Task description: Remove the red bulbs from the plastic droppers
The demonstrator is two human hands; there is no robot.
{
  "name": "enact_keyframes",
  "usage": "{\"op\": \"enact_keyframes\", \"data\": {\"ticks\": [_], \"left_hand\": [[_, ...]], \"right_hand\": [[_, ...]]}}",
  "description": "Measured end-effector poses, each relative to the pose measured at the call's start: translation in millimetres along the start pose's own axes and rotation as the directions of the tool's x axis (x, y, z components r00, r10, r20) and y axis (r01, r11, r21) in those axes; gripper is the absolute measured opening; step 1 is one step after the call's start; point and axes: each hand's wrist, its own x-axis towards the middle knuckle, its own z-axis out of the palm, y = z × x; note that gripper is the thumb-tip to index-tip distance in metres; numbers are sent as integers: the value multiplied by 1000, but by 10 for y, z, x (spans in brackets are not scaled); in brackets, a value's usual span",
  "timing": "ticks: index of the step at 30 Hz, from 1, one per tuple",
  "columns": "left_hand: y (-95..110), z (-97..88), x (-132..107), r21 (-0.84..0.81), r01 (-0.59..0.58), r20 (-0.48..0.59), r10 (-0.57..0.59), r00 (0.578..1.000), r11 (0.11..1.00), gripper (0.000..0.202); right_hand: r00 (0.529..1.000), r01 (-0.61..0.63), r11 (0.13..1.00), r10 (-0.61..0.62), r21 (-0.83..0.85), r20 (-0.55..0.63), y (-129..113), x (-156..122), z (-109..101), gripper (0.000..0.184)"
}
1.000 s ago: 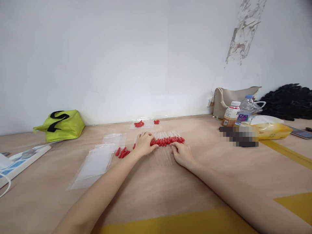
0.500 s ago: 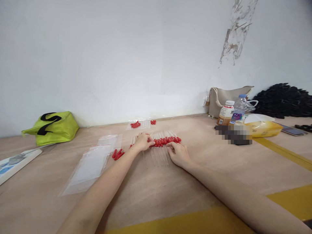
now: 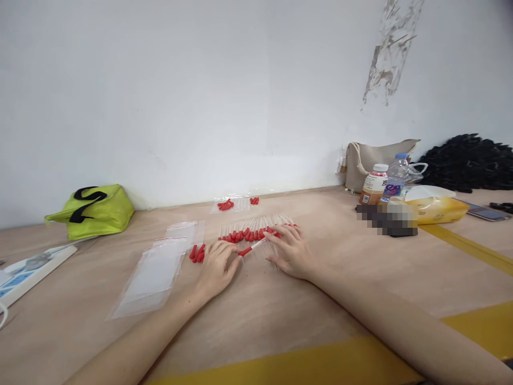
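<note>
My left hand (image 3: 218, 266) pinches the red rubber bulb of a glass dropper (image 3: 246, 251) between thumb and fingertips. The dropper's clear tube slants up and right to the fingertips of my right hand (image 3: 293, 251). That hand is open, its thumb apart from its fingers, over the droppers; whether it touches the tube I cannot tell. Behind lies a row of glass droppers (image 3: 248, 235), red bulbs toward me, tubes fanned toward the wall. More clear tubes lie under my right hand, partly hidden. Loose red rubber bulbs (image 3: 197, 253) sit by my left hand.
Clear zip bags (image 3: 160, 267) lie at left. Near the wall is a bag with red bulbs (image 3: 225, 205). A green bag (image 3: 94, 211) and a power strip (image 3: 36, 272) stand far left. Bottles (image 3: 373, 184), a tissue pack (image 3: 436, 208) and a beige bag (image 3: 352, 171) are at right.
My left hand has moved from the row toward me and left, now with a dropper's bulb in its pinch. The right hand's fingers have spread and moved over the row's right end.
</note>
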Motion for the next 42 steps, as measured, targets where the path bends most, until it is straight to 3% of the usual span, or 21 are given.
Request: {"op": "enact_keyframes", "data": {"ticks": [2,8,16,20,32,35,38,40,42], "left_hand": [[46,24,-57,32,-44,-1,44,999,999,14],[85,75,-85,23,-139,-22,139,990,990,12],[147,110,-37,25,-174,-33,175,984,984,29],[152,136,-27,69,-220,-33,222,974,973,15],[155,38,-112,185,-360,-42,373,927,915,19],[-25,-89,-107,160,-250,-92,267,959,955,21],[-268,-245,-48,75,-20,-152,31,988,997,20],[-396,-315,-1,33,119,-177,-111,978,992,24],[-481,-354,30,42,214,-187,-203,961,976,28]], "right_hand": [[996,73,997,-72,-17,48,-13,1,-10,39],[988,143,990,-142,-16,64,-7,-17,49,21],[988,153,988,-153,18,30,-55,-17,89,20],[982,182,983,-184,32,38,-90,-23,66,20],[968,237,970,-240,56,70,-77,-60,-25,19],[992,116,991,-118,61,34,54,-41,-50,22],[984,-167,982,171,88,-42,173,18,-36,22],[958,-278,953,284,119,-31,193,50,-8,24],[956,-292,949,291,119,22,168,56,16,23]]}}
